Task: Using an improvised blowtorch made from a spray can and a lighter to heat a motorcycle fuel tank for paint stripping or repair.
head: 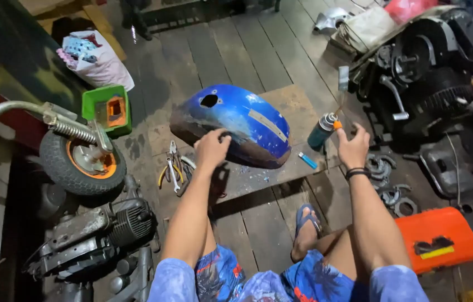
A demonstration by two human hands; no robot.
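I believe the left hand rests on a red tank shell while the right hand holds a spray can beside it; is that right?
Not quite: the head view shows the tank shell is blue, not red. The left hand rests on it, and the right hand holds the spray can beside it.

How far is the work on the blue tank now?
Done: paint is gone along the lower edge of the tank, with blue flakes on the board. In hand: the left hand rests on the tank; the right hand holds a torch can. Left: most of the top is blue.
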